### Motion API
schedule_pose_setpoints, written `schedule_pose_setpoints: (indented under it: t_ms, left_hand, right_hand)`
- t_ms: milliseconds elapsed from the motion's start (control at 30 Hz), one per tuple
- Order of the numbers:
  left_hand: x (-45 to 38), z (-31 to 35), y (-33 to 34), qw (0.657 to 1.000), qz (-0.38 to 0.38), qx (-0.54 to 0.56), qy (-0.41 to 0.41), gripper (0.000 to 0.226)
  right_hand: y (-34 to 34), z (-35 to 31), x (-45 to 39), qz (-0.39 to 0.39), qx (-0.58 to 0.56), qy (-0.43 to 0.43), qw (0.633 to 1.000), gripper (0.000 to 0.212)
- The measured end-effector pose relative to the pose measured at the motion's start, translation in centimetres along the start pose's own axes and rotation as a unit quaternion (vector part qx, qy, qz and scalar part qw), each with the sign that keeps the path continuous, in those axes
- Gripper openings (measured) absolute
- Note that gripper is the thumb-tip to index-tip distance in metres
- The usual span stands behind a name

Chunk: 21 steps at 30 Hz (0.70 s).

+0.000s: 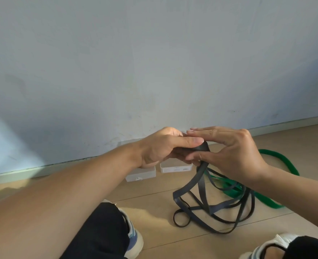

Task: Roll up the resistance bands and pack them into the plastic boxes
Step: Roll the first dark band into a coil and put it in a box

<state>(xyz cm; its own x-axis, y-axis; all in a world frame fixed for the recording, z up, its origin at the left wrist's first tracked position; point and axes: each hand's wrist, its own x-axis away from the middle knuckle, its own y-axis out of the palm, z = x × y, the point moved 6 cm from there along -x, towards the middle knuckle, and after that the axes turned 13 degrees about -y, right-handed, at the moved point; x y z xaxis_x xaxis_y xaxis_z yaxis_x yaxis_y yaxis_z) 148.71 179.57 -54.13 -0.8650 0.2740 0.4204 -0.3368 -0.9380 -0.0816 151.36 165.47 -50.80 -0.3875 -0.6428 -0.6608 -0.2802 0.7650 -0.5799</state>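
My left hand grips the started roll of a black resistance band, thumb laid along its top. My right hand pinches the same roll from the right with thumb and fingers, the other fingers held straight above it. The rest of the black band hangs down from the hands and lies in loose tangled loops on the floor. A green resistance band lies on the floor behind and to the right of the black loops. Two clear plastic boxes stand against the wall, partly hidden behind my hands.
A pale blue wall with a baseboard rises just behind the boxes. The floor is light wood planks. My knees in dark trousers and two white shoes sit at the bottom of the view.
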Motion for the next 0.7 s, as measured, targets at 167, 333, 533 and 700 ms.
schedule_pose_setpoints:
  t_ms: [167,333,533,700]
  left_hand:
    - [0.4,-0.3,0.3,0.999,-0.027,0.01,-0.027,0.049]
    - [0.2,-0.2,-0.1,0.987,0.147,-0.047,-0.05,0.053]
    - [0.0,0.2,0.2,0.968,0.236,-0.071,-0.045,0.029]
    - [-0.7,0.0,-0.1,0.977,0.21,-0.015,-0.034,0.041]
  right_hand:
    - [-0.3,-0.5,-0.4,-0.001,0.028,-0.031,0.999,0.039]
    - [-0.8,0.1,-0.5,0.002,0.086,-0.032,0.996,0.032]
    - [-0.4,0.0,-0.1,0.004,0.131,-0.029,0.991,0.04]
    - [-0.4,0.9,-0.5,-0.016,0.013,0.057,0.998,0.046]
